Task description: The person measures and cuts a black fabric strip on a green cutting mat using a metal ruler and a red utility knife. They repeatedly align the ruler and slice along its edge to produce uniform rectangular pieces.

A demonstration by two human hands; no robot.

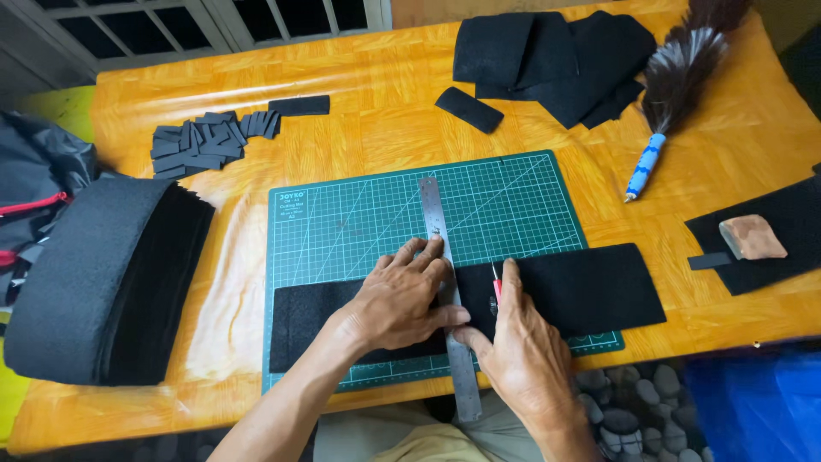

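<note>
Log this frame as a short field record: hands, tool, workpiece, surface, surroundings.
left hand: palm down, pressing the steel ruler onto the black felt strip
right hand: holds a small red-handled cutter against the ruler's right edge
surface: green cutting mat on an orange table
left of mat: thick felt roll
far left: pile of small cut felt pieces
far right: feather duster, folded black felt

A pile of small black felt strips (201, 141) lies upper left on the orange tabletop (376, 128). A feather duster (680, 81) sits upper right beside folded black fabric (552, 60). A thick felt roll (103, 278) rests at left.
</note>
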